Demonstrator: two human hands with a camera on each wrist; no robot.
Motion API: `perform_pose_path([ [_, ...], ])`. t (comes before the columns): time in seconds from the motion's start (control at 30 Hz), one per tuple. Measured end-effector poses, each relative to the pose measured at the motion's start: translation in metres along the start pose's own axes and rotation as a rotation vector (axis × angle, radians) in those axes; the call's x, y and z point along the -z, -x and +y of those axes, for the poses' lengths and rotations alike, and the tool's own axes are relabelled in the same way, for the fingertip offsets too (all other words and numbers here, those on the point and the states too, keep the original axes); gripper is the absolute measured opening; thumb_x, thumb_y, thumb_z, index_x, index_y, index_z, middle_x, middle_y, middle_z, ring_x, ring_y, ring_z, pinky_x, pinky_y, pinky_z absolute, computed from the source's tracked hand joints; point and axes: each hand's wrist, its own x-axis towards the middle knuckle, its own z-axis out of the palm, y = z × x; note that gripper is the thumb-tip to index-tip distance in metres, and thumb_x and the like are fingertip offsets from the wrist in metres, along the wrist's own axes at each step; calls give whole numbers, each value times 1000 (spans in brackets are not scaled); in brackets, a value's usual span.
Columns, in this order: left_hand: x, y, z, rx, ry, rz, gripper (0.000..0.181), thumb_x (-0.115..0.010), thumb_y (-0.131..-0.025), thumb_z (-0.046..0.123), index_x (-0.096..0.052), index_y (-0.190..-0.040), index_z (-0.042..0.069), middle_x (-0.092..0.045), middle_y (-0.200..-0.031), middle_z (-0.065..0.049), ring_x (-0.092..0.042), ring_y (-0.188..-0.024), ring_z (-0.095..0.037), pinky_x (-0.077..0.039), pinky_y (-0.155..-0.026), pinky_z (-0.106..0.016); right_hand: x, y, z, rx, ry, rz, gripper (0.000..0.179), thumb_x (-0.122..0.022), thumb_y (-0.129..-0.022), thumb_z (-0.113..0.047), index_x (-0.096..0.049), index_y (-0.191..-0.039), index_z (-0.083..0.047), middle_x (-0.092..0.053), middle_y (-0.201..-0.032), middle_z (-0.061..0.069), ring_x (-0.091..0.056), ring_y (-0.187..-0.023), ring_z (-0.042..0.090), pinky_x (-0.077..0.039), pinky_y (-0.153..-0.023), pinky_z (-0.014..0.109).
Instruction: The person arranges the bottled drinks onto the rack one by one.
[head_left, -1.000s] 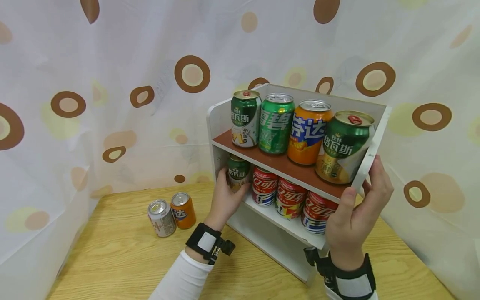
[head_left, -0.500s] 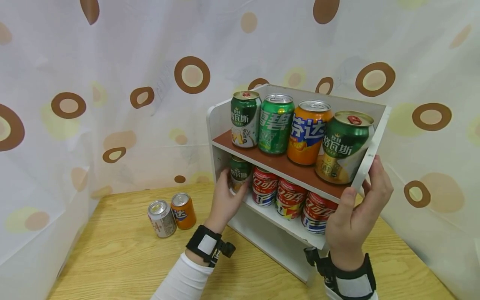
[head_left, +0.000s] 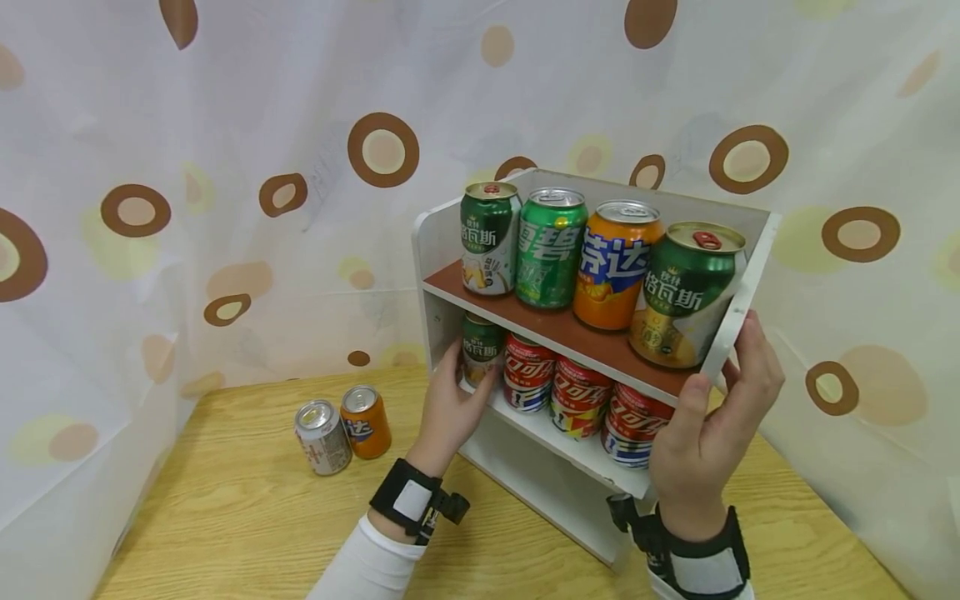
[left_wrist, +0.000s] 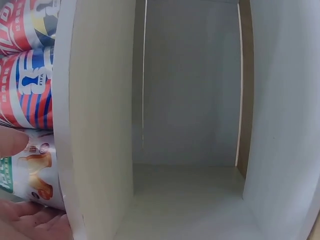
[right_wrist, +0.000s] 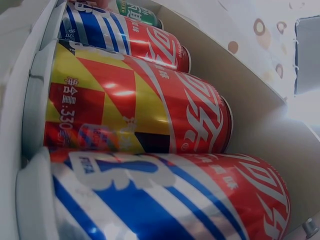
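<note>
My left hand (head_left: 448, 412) holds a green-and-white drink can (head_left: 482, 342) at the left end of the middle shelf, thumb on its right and fingers on its left. In the left wrist view the white lower part of that drink can (left_wrist: 37, 175) shows between thumb and fingers. To its right stand red cola cans (head_left: 529, 372), seen large in the right wrist view with one yellow-checked cola can (right_wrist: 135, 100). The right hand (head_left: 701, 450) grips the right side panel of the white shelf rack (head_left: 738, 300), thumb in front and fingers behind.
On the upper brown shelf stand a green-and-white can (head_left: 490, 242), a green soda can (head_left: 551, 250), an orange soda can (head_left: 617, 267) and another green can (head_left: 678, 300). A silver can (head_left: 324, 437) and an orange can (head_left: 366, 422) stand left on the wooden table (head_left: 225, 500).
The left hand has slid the green-and-white can slightly right along the middle shelf, towards the red cola cans. The right hand stays on the side panel.
</note>
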Motion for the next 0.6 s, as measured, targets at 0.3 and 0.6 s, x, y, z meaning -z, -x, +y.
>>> perform_pose_path([
  [0.3,28,30,4,34,21,40,57,-69,-98,12,-44,-149,-1,-54,-149,-19,-57,-133,-37,-48,-110,-53,-2,1,0,0,-6,-2,60,-48,-106,-34,-41,-137,17,-47,-144,19,-41,-133,27,-37,-111,31],
  [0.6,82,46,-3,5,-161,239,47,-74,-94,8,-54,-136,-4,-61,-133,-21,-62,-120,-39,-54,-95,-55,-1,1,2,2,-16,9,61,-49,-106,-35,-42,-137,17,-47,-143,18,-42,-132,28,-38,-112,32],
])
